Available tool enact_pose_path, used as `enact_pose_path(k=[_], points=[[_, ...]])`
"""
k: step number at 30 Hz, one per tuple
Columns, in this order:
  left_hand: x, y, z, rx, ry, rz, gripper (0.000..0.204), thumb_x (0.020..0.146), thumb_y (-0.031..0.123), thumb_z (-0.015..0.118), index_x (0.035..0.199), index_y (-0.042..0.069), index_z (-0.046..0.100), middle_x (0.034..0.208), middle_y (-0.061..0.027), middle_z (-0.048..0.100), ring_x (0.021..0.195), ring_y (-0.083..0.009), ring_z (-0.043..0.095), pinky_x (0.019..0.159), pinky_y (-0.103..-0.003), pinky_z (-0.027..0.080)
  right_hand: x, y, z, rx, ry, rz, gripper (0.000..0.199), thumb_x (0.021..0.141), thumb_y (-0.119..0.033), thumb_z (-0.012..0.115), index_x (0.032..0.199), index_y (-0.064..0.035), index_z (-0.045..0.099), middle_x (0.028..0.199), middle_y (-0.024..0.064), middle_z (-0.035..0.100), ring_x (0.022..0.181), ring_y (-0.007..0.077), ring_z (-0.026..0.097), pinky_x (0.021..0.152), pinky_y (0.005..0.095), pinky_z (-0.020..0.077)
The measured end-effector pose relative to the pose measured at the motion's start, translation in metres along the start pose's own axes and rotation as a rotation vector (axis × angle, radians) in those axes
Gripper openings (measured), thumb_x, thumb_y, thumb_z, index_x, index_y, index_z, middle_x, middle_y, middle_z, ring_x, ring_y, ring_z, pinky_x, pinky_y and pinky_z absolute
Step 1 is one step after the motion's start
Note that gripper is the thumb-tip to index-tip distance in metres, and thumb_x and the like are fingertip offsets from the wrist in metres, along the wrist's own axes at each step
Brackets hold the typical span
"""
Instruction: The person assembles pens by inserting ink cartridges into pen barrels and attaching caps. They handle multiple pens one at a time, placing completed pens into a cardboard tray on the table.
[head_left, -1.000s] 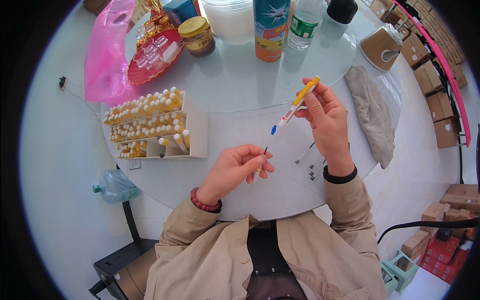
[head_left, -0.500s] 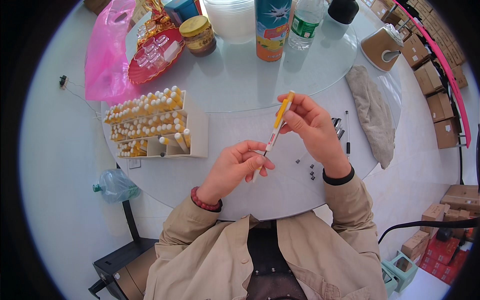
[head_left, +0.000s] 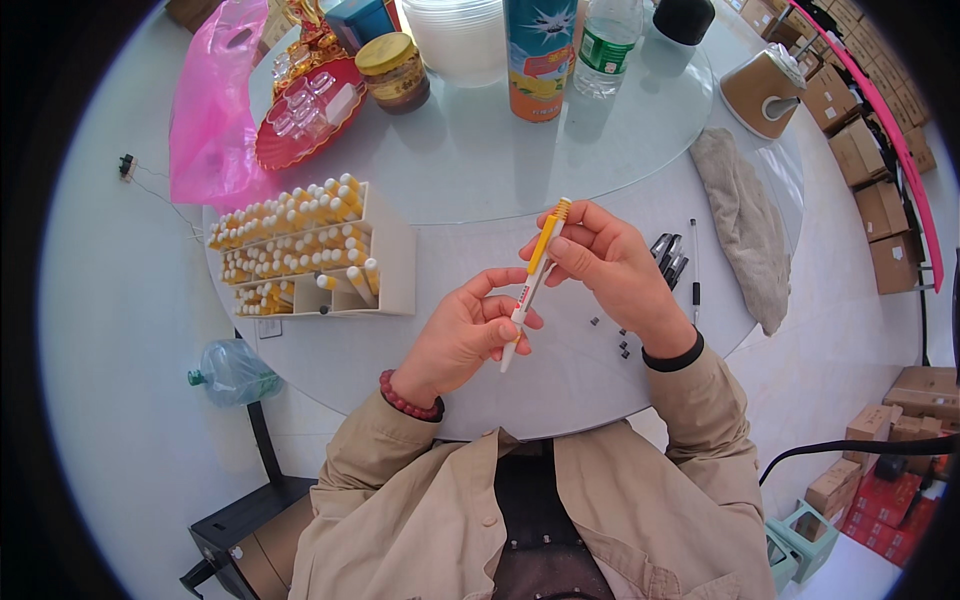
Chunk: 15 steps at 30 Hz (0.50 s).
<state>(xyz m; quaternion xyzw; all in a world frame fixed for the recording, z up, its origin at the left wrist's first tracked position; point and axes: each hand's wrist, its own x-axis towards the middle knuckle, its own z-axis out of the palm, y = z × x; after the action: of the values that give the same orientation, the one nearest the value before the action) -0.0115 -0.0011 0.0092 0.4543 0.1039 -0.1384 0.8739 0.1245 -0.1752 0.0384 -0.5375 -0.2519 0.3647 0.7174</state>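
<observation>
A white and yellow ballpoint pen [head_left: 541,246] slants between my two hands above the table. My right hand [head_left: 622,275] pinches its upper barrel near the yellow clip. My left hand [head_left: 465,330] is closed round the lower part, with the white tip [head_left: 508,356] poking out below the fingers. The two halves of the pen meet at the left fingertips. To the left stands a cream-coloured rack [head_left: 397,265] filled with similar yellow pens [head_left: 290,255] with white ends. Several small dark bits [head_left: 624,347] lie on the table by my right wrist.
Black pens [head_left: 668,257] and a slim pen [head_left: 696,292] lie right of my right hand, near a grey cloth [head_left: 745,230]. On the glass turntable stand a spray can [head_left: 540,70], a water bottle [head_left: 605,55], a jar [head_left: 395,75] and a red dish [head_left: 345,108].
The right hand has moved down and left, bringing the barrel onto the tip part in the left hand. The thin refill showing between them before is now covered.
</observation>
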Motion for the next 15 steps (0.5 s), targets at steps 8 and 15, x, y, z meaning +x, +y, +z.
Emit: enact_pose_path(k=[8, 15], points=[[-0.0008, -0.0012, -0.0026, -0.015, -0.025, 0.001, 0.075, 0.080, 0.027, 0.081, 0.140, 0.007, 0.040, 0.097, -0.0086, 0.068, 0.073, -0.0127, 0.068, 0.055, -0.017, 0.046, 0.0001, -0.0031, -0.0011, 0.019, 0.015, 0.062, 0.026, 0.098, -0.018, 0.060, 0.116, 0.0000, 0.055, 0.105, 0.0111, 0.070, 0.087, 0.0103, 0.063, 0.074, 0.0259, 0.0521], [-0.0001, -0.0044, -0.0055, -0.066, -0.075, 0.043, 0.060, 0.088, 0.013, 0.074, 0.138, 0.004, 0.043, 0.096, -0.0070, 0.069, 0.077, -0.0120, 0.068, 0.056, -0.016, 0.045, -0.0003, -0.0015, -0.0015, 0.039, -0.007, 0.050, 0.026, 0.098, -0.018, 0.061, 0.116, -0.0004, 0.055, 0.106, 0.0113, 0.070, 0.087, 0.0104, 0.063, 0.075, 0.0260, 0.0524]])
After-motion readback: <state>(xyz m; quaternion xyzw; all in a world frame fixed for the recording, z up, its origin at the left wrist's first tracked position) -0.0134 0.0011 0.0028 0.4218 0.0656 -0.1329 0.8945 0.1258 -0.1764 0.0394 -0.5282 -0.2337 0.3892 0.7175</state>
